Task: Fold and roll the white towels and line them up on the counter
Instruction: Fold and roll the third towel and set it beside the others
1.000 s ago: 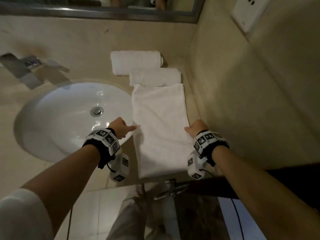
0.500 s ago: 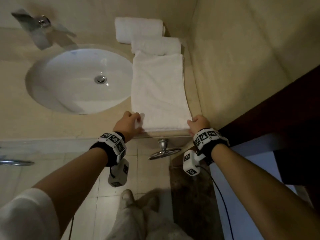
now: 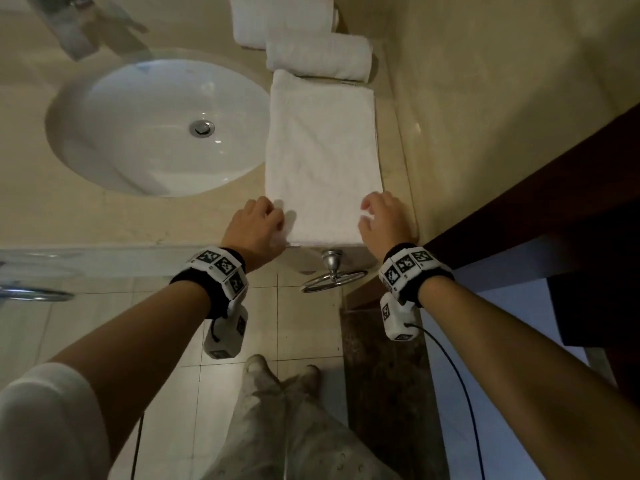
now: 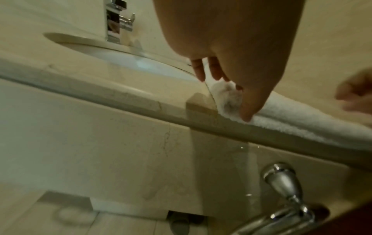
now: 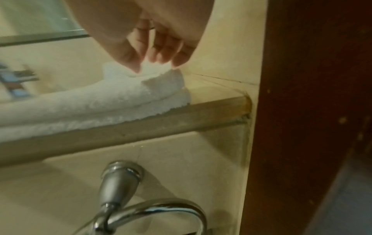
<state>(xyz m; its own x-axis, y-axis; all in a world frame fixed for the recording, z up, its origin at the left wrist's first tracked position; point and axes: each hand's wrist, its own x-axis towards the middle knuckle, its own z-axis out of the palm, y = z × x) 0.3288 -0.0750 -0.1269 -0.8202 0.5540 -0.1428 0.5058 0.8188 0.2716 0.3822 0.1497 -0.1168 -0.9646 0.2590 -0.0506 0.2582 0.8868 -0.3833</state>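
A folded white towel point(image 3: 322, 157) lies flat and lengthwise on the beige counter point(image 3: 104, 223), right of the sink, its near end at the counter's front edge. My left hand point(image 3: 258, 225) pinches the near left corner point(image 4: 227, 97) between thumb and fingers. My right hand point(image 3: 384, 220) pinches the near right corner point(image 5: 149, 70) and lifts it slightly off the layer below. Two rolled white towels, a larger one point(image 3: 282, 20) and a smaller one point(image 3: 318, 57), lie side by side at the far end, the smaller one touching the flat towel.
A white oval sink point(image 3: 156, 126) sits left of the towel, with a chrome faucet point(image 3: 72, 26) behind it. The beige wall point(image 3: 467, 98) runs close along the towel's right side. A chrome towel ring point(image 3: 334, 278) hangs below the counter edge, with dark wood trim point(image 3: 536, 202) to the right.
Both hands slid toward me along the towel's long sides to its near corners and took hold of them. The view tilted down toward the counter's front edge.
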